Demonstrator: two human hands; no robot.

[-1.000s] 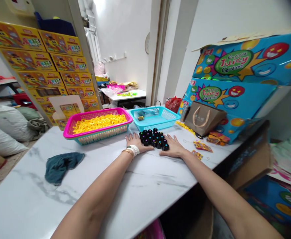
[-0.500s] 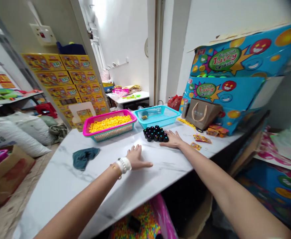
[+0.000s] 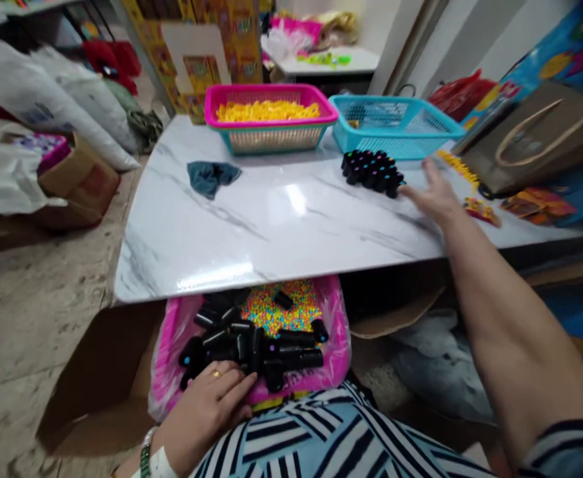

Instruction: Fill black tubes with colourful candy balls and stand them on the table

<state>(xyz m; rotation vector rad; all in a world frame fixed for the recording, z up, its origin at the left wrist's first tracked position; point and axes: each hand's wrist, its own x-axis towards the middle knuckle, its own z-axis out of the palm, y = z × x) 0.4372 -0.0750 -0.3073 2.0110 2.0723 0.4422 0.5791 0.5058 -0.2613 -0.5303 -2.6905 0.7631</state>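
Observation:
My right hand (image 3: 435, 196) is on the white marbled table, fingers spread and holding nothing, its thumb beside a tight group of upright black tubes (image 3: 371, 171) with small coloured dots on top. Down in my lap area, my left hand (image 3: 216, 398) lies over the near rim of a pink basket (image 3: 341, 332), fingers stretched toward the loose black tubes (image 3: 236, 345) and none gripped that I can see. Under those tubes, the plastic-lined basket holds many small coloured balls (image 3: 291, 302).
At the table's back stand a pink-rimmed basket (image 3: 271, 89) of yellow pieces and a blue basket (image 3: 396, 143). A dark cloth (image 3: 212, 178) lies left. Small packets (image 3: 481, 211) and a brown paper bag (image 3: 530, 143) are right. A cardboard box (image 3: 97, 392) sits below.
The view has tilted down. My left hand has left the tabletop and come back to the pink basket below. My right hand stays by the grouped tubes, its fingers now pointing farther away from them.

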